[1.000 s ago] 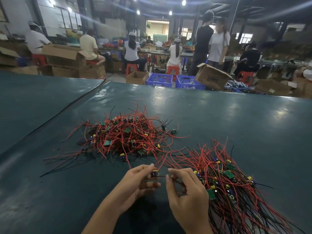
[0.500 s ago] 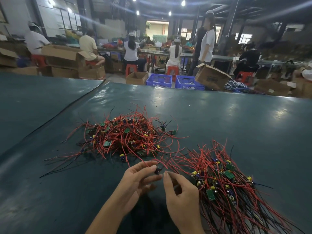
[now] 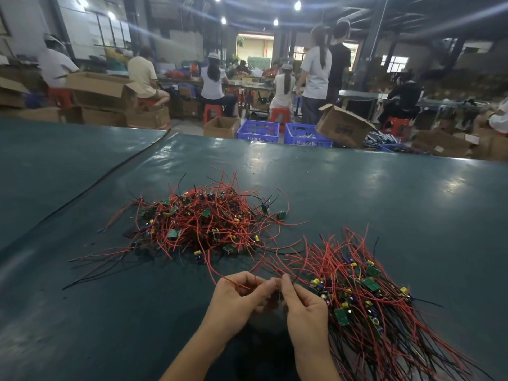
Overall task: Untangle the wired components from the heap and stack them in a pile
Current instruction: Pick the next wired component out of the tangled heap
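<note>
A tangled heap (image 3: 200, 224) of small green boards with red and black wires lies at the table's middle left. To the right spreads the sorted pile (image 3: 365, 295), its wires fanned toward the near right. Between them, close to me, my left hand (image 3: 236, 301) pinches a red wire (image 3: 214, 270) that trails up toward the heap. My right hand (image 3: 305, 306) faces it, fingertips nearly touching the left's, pinching a thin dark wire. The component itself is hidden between my fingers.
The dark green table (image 3: 384, 193) stretches far ahead; a seam (image 3: 110, 177) runs along its left. Beyond the far edge stand blue crates (image 3: 259, 130), cardboard boxes (image 3: 343, 125) and several people at other benches.
My hands have drawn closer together and the small component seen at my left fingertips is now hidden. A red wire now loops from my left hand up to the heap.
</note>
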{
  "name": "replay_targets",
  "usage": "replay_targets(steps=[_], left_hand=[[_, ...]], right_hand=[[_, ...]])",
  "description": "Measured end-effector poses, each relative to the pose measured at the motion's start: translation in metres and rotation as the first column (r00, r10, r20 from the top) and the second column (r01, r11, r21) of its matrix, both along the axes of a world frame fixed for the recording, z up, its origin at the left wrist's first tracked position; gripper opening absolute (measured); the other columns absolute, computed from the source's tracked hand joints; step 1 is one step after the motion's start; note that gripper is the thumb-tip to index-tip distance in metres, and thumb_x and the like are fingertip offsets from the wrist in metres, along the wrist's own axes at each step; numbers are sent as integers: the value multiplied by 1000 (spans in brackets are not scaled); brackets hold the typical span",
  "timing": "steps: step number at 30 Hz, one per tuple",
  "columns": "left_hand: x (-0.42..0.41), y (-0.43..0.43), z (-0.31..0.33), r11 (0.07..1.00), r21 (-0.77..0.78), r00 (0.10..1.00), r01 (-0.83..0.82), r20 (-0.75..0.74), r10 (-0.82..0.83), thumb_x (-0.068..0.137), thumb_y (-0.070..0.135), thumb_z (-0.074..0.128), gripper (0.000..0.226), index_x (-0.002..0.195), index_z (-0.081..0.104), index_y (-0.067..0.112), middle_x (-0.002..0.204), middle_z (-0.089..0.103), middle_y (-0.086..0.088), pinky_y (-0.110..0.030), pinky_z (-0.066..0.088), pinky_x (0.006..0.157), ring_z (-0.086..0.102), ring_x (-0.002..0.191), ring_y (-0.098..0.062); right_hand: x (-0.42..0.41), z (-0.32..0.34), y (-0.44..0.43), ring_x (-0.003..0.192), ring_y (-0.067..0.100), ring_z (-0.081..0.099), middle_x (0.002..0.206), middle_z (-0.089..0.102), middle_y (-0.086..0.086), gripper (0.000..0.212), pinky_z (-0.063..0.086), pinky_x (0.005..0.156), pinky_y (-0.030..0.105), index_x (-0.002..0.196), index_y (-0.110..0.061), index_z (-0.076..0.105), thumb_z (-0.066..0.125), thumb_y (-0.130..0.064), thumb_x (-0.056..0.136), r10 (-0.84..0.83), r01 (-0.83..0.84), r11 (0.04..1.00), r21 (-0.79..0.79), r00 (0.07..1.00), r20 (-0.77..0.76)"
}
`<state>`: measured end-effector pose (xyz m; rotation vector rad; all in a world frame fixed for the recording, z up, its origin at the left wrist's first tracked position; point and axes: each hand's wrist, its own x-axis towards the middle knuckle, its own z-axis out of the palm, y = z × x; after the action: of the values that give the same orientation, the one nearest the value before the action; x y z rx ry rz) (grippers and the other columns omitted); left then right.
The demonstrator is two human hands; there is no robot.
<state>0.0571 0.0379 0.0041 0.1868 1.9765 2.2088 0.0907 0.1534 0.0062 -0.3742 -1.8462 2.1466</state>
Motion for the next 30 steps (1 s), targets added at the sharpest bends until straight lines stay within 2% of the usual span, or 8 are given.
replay_targets(steps=[2, 3, 5, 8, 17, 23, 27, 30], left_hand=[[-3, -2, 0, 996, 75, 998, -58, 40, 55, 63, 33, 80, 31, 74, 71, 5, 72, 73, -18, -20, 52, 53, 70, 60, -22], [-5, -4, 1, 987, 131, 994, -95, 74, 86, 64, 28, 78, 30, 73, 69, 1, 71, 72, -19, -21, 53, 52, 70, 59, -22], [-9, -10, 3, 964, 207, 982, -165, 124, 141, 66, 21, 77, 24, 71, 68, 0, 70, 71, -21, -21, 55, 52, 70, 57, -23], [-11, -12, 4, 941, 266, 972, -210, 156, 173, 68, 19, 77, 25, 74, 65, -3, 72, 70, -23, -22, 55, 52, 70, 58, -25], [-12, -12, 5, 870, 332, 930, -365, 165, 328, 64, 23, 78, 30, 75, 66, -2, 72, 72, -19, -20, 55, 53, 71, 61, -24], [-18, -29, 10, 800, 423, 905, -425, 173, 389, 68, 20, 75, 26, 81, 68, -1, 74, 72, -15, -19, 56, 54, 71, 62, -20], [-13, -19, 12, 847, 385, 930, -366, 135, 341, 69, 22, 74, 25, 79, 68, 1, 74, 72, -15, -20, 56, 54, 71, 63, -21], [-4, -1, 9, 910, 321, 965, -261, 74, 251, 69, 24, 73, 26, 79, 68, 2, 74, 72, -17, -23, 56, 54, 70, 61, -21]], right_hand=[[-3, -1, 5, 43, 9, 49, 52, 55, -2, 30, 41, 43, 23, 72, -21, 80, 60, -26, 94, -80, 88, 991, -105, 994, 71], [-5, -1, 11, 38, 5, 36, 51, 44, -4, 31, 31, 37, 19, 70, -19, 79, 61, -25, 94, -134, 149, 973, -177, 987, 93], [-7, 1, 24, 37, 2, 25, 54, 38, -3, 32, 22, 33, 16, 70, -12, 77, 60, -21, 95, -221, 240, 923, -302, 971, 95], [-6, 3, 30, 38, 2, 25, 56, 39, -3, 28, 21, 34, 16, 78, -10, 76, 58, -21, 97, -265, 268, 896, -354, 963, 58], [0, 4, 13, 40, 2, 28, 51, 45, -8, 26, 23, 37, 16, 78, -18, 79, 60, -24, 94, -345, 320, 919, -230, 936, -73], [0, 10, 27, 39, 1, 29, 57, 56, -11, 31, 23, 36, 16, 71, -14, 75, 62, -34, 91, -456, 403, 834, -376, 888, -61], [1, 8, 24, 38, 2, 25, 57, 53, -6, 35, 23, 35, 16, 69, -14, 73, 66, -47, 79, -327, 295, 896, -333, 944, -43], [0, 3, 8, 38, 4, 30, 51, 43, -4, 39, 26, 36, 17, 55, -13, 61, 70, -45, 76, -149, 148, 978, -150, 989, 6]])
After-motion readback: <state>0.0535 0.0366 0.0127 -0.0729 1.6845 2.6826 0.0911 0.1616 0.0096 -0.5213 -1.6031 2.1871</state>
